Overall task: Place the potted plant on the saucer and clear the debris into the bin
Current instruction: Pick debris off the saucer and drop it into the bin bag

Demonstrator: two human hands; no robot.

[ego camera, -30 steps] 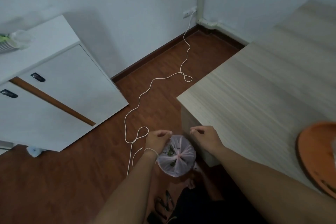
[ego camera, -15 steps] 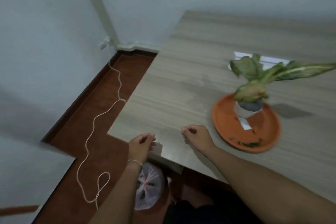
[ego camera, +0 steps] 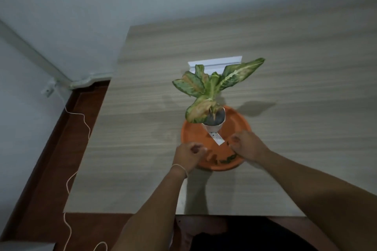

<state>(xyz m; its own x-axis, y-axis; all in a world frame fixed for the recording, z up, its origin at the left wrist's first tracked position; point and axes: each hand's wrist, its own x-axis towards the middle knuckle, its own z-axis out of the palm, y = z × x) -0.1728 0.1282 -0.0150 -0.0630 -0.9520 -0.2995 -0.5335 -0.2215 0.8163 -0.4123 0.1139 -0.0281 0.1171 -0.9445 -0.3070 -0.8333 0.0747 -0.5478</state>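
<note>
Wooden table (ego camera: 285, 51) — white corner walls (ego camera: 81, 6)

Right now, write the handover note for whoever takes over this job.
Left hand: loosely curled at the near left rim of the saucer, holding nothing that I can make out.
Right hand: curled over the near right of the saucer; too blurred to tell whether it pinches anything.
Potted plant: upright on the orange saucer, on the table.
Done: plant is on the saucer.
Left: green debris lies inside the saucer's near rim, along with a white tag. The bin is out of view.
</note>
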